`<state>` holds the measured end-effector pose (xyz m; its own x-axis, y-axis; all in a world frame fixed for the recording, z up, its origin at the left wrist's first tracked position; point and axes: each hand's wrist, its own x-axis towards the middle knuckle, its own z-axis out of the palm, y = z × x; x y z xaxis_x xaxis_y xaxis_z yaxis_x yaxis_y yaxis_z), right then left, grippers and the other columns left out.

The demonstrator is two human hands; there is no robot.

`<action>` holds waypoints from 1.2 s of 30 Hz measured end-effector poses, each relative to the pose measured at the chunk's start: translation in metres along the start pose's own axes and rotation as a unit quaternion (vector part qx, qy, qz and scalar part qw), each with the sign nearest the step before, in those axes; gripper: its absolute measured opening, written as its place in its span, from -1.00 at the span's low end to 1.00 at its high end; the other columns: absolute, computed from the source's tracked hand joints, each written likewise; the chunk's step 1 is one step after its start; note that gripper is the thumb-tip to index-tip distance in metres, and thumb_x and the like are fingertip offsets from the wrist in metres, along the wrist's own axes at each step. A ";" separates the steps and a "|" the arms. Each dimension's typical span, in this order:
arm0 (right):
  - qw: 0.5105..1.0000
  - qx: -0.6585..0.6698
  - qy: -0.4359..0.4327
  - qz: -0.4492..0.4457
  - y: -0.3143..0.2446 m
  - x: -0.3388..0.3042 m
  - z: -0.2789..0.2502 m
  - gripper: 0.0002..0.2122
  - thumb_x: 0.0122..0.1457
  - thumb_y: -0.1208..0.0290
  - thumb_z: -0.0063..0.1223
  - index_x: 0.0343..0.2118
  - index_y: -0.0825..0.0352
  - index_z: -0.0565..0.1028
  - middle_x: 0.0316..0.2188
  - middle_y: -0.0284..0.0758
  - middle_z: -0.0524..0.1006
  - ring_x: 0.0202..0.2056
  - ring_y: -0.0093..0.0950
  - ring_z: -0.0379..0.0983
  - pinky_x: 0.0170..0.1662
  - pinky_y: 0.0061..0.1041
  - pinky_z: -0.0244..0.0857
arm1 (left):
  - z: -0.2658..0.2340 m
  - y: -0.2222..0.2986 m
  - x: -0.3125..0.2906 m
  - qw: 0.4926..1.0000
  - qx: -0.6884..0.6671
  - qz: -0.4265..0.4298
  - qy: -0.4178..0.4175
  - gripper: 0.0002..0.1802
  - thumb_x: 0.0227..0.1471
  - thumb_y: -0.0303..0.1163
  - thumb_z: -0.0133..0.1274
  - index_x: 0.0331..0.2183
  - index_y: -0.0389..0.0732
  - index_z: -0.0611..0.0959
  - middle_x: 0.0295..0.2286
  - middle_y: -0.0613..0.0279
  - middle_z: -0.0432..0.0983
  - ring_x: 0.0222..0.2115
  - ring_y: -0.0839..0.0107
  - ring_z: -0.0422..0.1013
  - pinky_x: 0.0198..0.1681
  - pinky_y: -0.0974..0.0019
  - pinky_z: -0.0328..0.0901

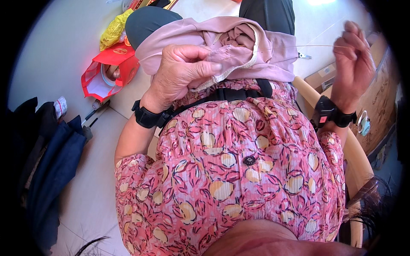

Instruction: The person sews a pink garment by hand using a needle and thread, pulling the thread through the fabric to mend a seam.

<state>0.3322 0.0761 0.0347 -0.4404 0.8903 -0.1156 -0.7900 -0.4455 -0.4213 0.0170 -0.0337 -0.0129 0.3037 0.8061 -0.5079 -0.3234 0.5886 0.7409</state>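
Note:
A mauve cloth (179, 36), perhaps a garment, lies bunched across my lap. Along part of it runs a pale, cream-coloured edge (256, 40). My left hand (177, 70) is closed, pinching a fold of the cloth between thumb and forefinger near that edge. Out to the right, raised away from the lap, my right hand (353, 53) has its fingers pressed together. A thin thread (316, 45) stretches taut from the cloth to it. Whether a needle is between those fingers cannot be made out. Both wrists wear black bands.
Beyond the cloth's right side lies a small pair of scissors or snips (304, 56). Cardboard (322, 77) stands by the wooden chair arm (356, 158). On the left are a red bag (124, 64), a yellow plastic bag (114, 30) and dark clothes (55, 158).

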 end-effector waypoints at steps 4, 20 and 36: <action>0.939 -0.320 -0.001 -0.125 -0.041 -0.011 -0.023 -0.82 0.09 0.71 -0.19 -0.22 0.63 0.32 -0.34 -0.25 0.37 -0.38 -0.64 0.24 -0.30 -0.77 0.12 | -0.011 -0.004 -0.003 0.998 -0.053 0.013 0.013 -0.83 0.01 -0.50 0.07 -0.32 -0.39 0.58 -0.68 0.46 0.35 -0.78 0.78 0.07 -0.75 0.62 -0.10; 0.461 -0.760 0.320 -0.327 -0.081 -0.034 -0.018 -0.91 -0.04 0.80 -0.14 -0.43 0.64 0.39 -0.51 -0.31 0.35 -0.49 -0.62 0.21 -0.44 -0.70 0.09 | -0.024 0.002 -0.001 0.991 -0.096 0.039 0.085 -0.84 0.03 -0.48 0.05 -0.34 -0.38 0.61 -0.49 0.33 0.50 -0.55 0.70 0.33 -0.51 0.62 0.22; 0.354 -0.804 0.363 -0.311 -0.100 -0.042 -0.017 -0.87 0.00 0.75 -0.09 -0.36 0.61 0.45 -0.49 -0.31 0.42 -0.44 -0.62 0.31 -0.33 -0.73 0.19 | -0.034 0.013 -0.007 0.989 -0.105 0.050 0.087 -0.85 0.03 -0.50 0.02 -0.35 -0.38 0.60 -0.48 0.30 0.51 -0.51 0.67 0.36 -0.44 0.60 0.25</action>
<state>0.4373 0.0848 0.0665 0.2921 0.8183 0.4950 0.8828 -0.0316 -0.4687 -0.0203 -0.0296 -0.0143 0.1072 0.8487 -0.5179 -0.5291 0.4897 0.6930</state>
